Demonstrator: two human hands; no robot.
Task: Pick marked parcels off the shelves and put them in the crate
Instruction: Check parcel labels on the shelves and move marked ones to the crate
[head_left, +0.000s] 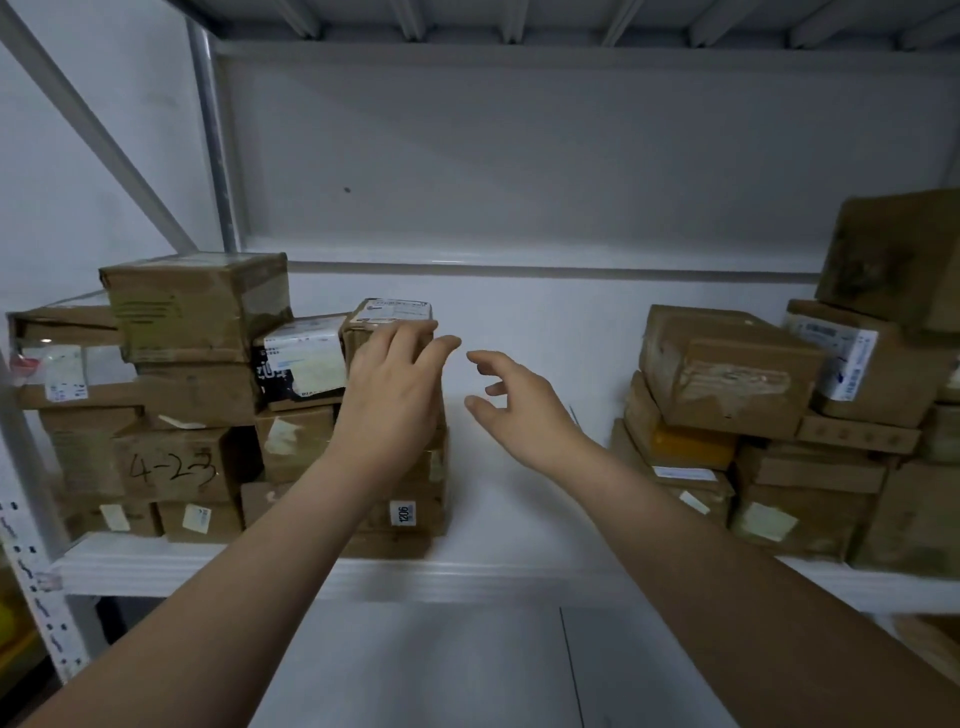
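A small brown parcel with a white label on top sits on top of the right column of the left stack. My left hand lies flat against its front face, fingers spread over its top edge, not clearly gripping. My right hand hovers open just right of that stack, fingers curled toward it, touching nothing. A box marked "4-23" and one labelled "1206" sit lower in the same stack. The crate is not in view.
The white shelf has a bare gap in the middle. A second pile of brown boxes fills its right end. A grey upright post and diagonal brace stand at the left; another shelf deck hangs overhead.
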